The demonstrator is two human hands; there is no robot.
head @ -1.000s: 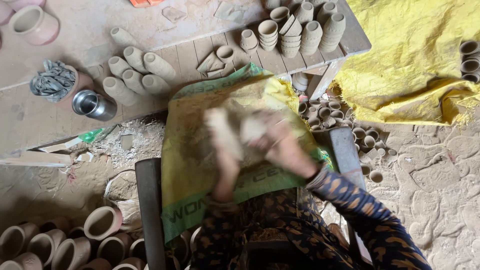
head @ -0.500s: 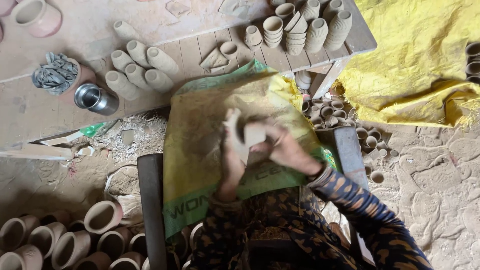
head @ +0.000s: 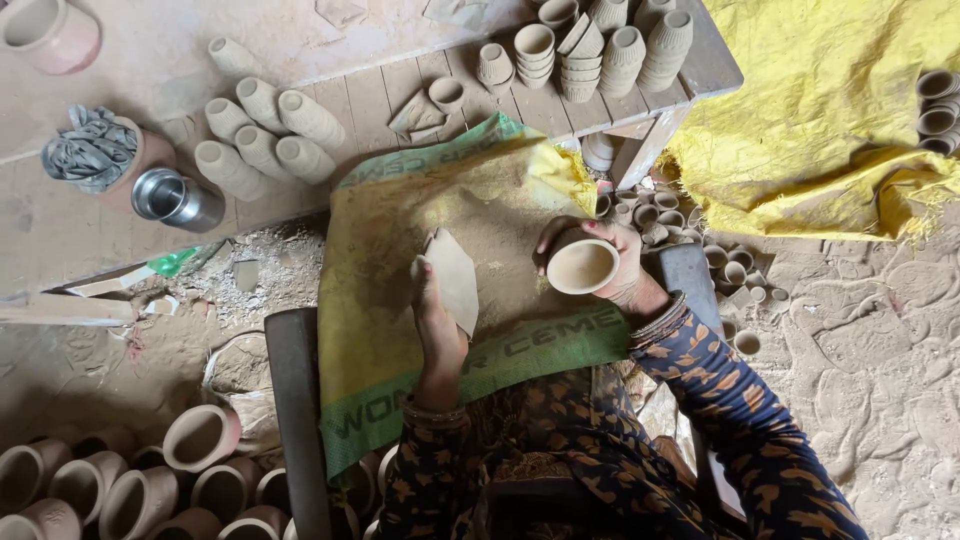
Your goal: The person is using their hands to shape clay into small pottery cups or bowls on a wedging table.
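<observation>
My right hand (head: pixel 618 262) grips a small unfired clay cup (head: pixel 581 266), its mouth turned up towards me. My left hand (head: pixel 436 318) holds a flat, tan piece of sandpaper-like sheet (head: pixel 455 279) upright, a short way left of the cup and apart from it. Both hands hover over a dusty yellow-green woven sack (head: pixel 440 300) spread across my lap.
A low wooden bench (head: pixel 400 90) ahead carries stacked clay cups (head: pixel 590 45) and several cups lying on their sides (head: pixel 262 130). A steel tumbler (head: pixel 178 198) and a grey rag in a pot (head: pixel 92 148) sit left. More cups lie bottom left (head: pixel 120 490); yellow tarp (head: pixel 830 110) at right.
My hands were together, rubbing the cup with the sheet. They have now separated: the right hand moved right with the cup, the left holds the sheet apart.
</observation>
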